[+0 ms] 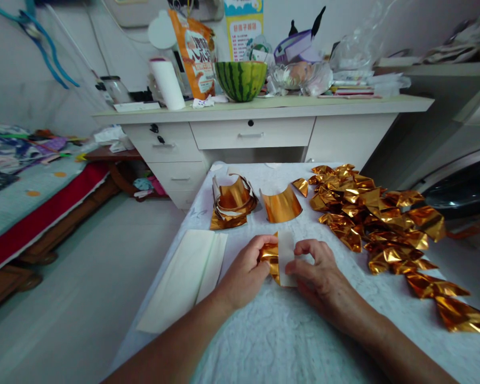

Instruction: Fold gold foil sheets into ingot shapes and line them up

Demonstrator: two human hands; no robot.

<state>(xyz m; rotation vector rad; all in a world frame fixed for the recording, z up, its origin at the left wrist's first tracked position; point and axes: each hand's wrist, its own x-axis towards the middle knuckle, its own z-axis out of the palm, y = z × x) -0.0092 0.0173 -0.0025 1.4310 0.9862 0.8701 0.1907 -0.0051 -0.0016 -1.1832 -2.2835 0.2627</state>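
Left hand [245, 272] pinches gold foil [271, 254]; right hand [323, 274] touches white strip [286, 250], grip unclear. I'd expect light, slick, crease-prone foil: take the edges.

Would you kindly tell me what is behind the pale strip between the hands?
Gold foil shows along the left edge of the pale strip, which covers whatever lies directly behind it.
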